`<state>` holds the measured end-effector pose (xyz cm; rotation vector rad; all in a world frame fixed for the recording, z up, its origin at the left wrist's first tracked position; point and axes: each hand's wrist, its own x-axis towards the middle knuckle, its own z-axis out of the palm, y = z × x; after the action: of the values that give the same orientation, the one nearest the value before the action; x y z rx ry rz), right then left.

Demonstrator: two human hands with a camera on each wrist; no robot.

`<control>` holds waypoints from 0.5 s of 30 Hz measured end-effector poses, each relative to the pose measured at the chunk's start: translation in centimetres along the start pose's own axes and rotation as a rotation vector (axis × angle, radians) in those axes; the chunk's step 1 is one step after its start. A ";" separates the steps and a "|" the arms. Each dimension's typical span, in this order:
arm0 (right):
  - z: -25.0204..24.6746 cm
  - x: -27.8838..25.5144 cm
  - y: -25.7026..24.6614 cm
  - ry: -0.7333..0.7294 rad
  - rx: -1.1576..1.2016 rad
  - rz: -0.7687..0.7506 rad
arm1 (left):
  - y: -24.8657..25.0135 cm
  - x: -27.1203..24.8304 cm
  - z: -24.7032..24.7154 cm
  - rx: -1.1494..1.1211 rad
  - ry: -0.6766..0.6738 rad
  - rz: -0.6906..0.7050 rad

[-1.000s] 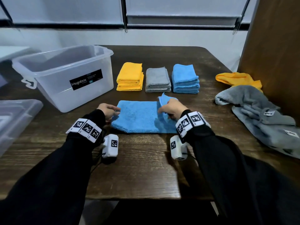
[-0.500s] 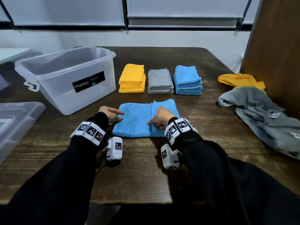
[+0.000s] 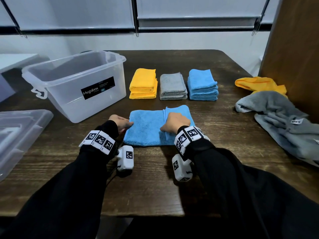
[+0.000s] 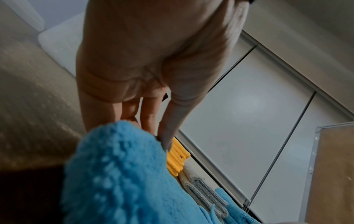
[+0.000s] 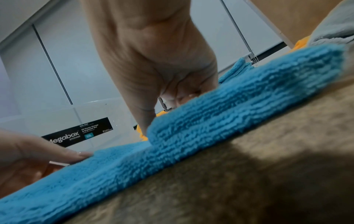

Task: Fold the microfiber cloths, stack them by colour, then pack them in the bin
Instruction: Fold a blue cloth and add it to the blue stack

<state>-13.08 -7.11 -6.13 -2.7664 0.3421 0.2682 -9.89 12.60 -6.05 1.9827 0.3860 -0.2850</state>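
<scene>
The blue microfiber cloth (image 3: 151, 128) lies flat on the tabletop (image 3: 155, 183), just in front of the three folded stacks, with its long axis running left to right. Its right-hand third is already folded over, and the hemmed edge of that flap crosses the cloth from front to back.

The right hand (image 3: 174, 122) rests on the flap beside the hem with its fingers curled under. The right wrist view shows the thumb pressing down at the flap's edge, but I cannot tell whether the fingers pinch any fabric. The left hand (image 3: 120, 122) sits at the cloth's left edge. Its fingers (image 4: 168, 133) are nearly straight, their tips touching the edge and not closed round it.

The unfolded part lies left of the hem, toward the left hand, so that hand is better placed to bring the left edge across toward the right hand.

Behind the cloth stand the yellow stack (image 3: 143, 85), grey stack (image 3: 172, 87) and blue stack (image 3: 202, 85). The empty clear bin (image 3: 77, 83) stands to the cloth's left rear. Unfolded grey cloths (image 3: 283, 121) and a yellow cloth (image 3: 259, 84) lie well to its right.
</scene>
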 end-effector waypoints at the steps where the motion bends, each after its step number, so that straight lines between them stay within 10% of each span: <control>1: -0.1 0.1 0.1 0.010 -0.019 -0.012 | 0.0 0.0 0.0 -0.003 -0.008 0.000; 15: 0.5 0.5 -0.9 -0.115 0.154 -0.094 | 0.1 -0.3 0.1 -0.069 -0.021 0.031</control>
<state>-12.47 -6.17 -6.44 -2.5943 0.1941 0.3595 -10.10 12.41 -5.86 1.9153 0.3468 -0.2694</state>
